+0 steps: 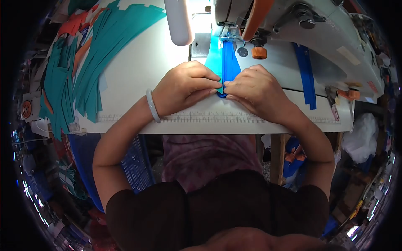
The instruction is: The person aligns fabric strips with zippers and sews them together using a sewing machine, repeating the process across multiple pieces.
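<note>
A teal fabric piece [214,62] and a blue fabric strip [231,62] lie side by side under the presser foot [227,33] of a sewing machine [331,46]. Dark lines run lengthwise along the blue strip. My left hand [188,85], with a pale bangle on its wrist, pinches the near end of the fabric at the teal side. From the right, my right hand [257,92] pinches the blue strip's near end. Both sets of fingertips almost meet there, and they hide part of the fabric edges.
Many teal strips [113,46] are heaped at the table's left. Blue strips [305,75] lie right of the needle area. A printed ruler [201,117] runs along the front edge. A blue basket [138,163] stands below, and a clear plastic bag [361,138] hangs at right.
</note>
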Demonstrator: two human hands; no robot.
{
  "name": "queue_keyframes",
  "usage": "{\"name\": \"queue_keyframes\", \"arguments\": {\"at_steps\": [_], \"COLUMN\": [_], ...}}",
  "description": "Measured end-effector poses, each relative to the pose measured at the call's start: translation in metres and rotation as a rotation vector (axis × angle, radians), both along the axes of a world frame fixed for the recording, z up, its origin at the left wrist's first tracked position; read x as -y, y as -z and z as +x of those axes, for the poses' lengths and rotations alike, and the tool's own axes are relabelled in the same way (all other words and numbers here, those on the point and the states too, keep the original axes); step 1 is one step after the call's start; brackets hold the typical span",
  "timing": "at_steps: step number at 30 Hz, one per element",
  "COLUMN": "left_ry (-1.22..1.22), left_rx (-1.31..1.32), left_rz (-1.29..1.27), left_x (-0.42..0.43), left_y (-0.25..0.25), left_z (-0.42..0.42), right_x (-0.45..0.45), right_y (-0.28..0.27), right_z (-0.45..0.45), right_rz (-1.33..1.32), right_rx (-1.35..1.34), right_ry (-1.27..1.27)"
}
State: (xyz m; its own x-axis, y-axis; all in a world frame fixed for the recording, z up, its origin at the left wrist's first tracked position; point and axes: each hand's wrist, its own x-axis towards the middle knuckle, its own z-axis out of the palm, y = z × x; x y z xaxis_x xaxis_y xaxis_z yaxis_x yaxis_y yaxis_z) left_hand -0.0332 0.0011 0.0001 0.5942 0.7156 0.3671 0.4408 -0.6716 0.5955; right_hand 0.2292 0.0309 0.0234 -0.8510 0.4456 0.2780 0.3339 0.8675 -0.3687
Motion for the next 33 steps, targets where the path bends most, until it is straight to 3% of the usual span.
{"name": "queue_keyframes", "arguments": {"at_steps": [5,15,21,30,33], "left_ry": [-0.016,-0.031,-0.061,-0.071,-0.061], "left_rx": [-0.062,-0.17,-0.174,-0.151,-0.156], "left_rz": [0.141,0.316,0.364,0.211,0.283], "left_x": [0.007,0.012,0.013,0.018,0.01], "left_y": [-0.004,-0.002,0.002,0.0,0.0], "left_z": [0.004,0.007,0.009,0.008,0.009], "right_x": [0.012,0.019,0.021,0.024,0.013], "right_y": [0.004,0.008,0.013,0.014,0.011], "right_z": [-0.006,-0.009,-0.007,-0.002,-0.003], "right_rz": [0.172,0.225,0.215,0.254,0.279], "right_rx": [-0.031,-0.059,-0.09,0.033,0.026], "right_ry": [0.012,0.054,0.078,-0.035,-0.037]}}
